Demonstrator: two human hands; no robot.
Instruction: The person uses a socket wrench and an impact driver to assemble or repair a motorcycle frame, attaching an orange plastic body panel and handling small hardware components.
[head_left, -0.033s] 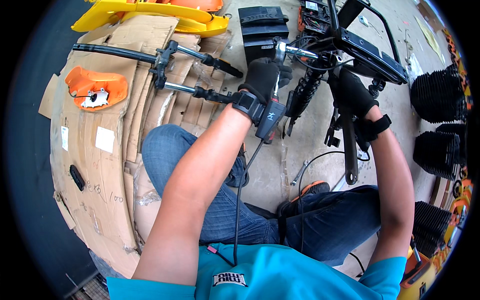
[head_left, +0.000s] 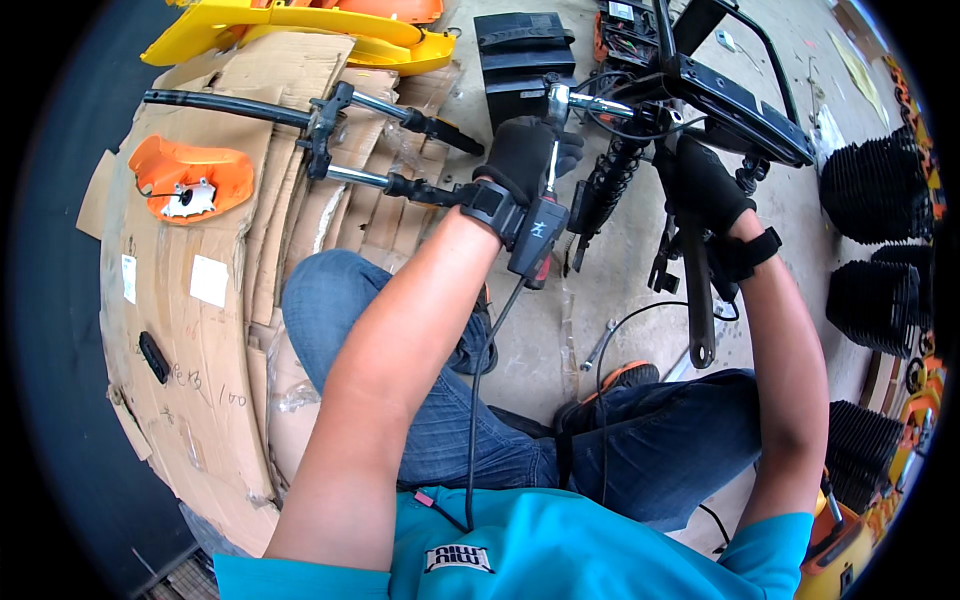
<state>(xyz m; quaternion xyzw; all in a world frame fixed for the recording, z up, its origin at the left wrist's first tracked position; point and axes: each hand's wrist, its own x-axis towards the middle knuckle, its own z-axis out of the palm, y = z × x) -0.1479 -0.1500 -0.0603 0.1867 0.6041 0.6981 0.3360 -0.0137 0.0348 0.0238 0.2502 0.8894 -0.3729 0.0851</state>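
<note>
My left hand (head_left: 522,160), in a black glove, is closed around a ratchet wrench (head_left: 553,165), whose red grip end shows below the wrist. From the ratchet head a chrome socket extension (head_left: 600,105) runs right to the pivot area of a black metal frame (head_left: 735,100). My right hand (head_left: 708,185), also gloved, is closed on the frame just right of that joint; its fingertips are partly hidden. Below it hangs a flat black arm (head_left: 698,290) with a hole at its end. Between my hands is a black coil-spring shock absorber (head_left: 612,180).
A black front fork (head_left: 320,130) lies across flattened cardboard (head_left: 225,330) at left, near an orange shell (head_left: 225,175). Yellow body panels (head_left: 330,35) lie behind. Stacked black ribbed parts (head_left: 875,190) line the right. A cable (head_left: 475,400) runs from my left wrist to my shirt.
</note>
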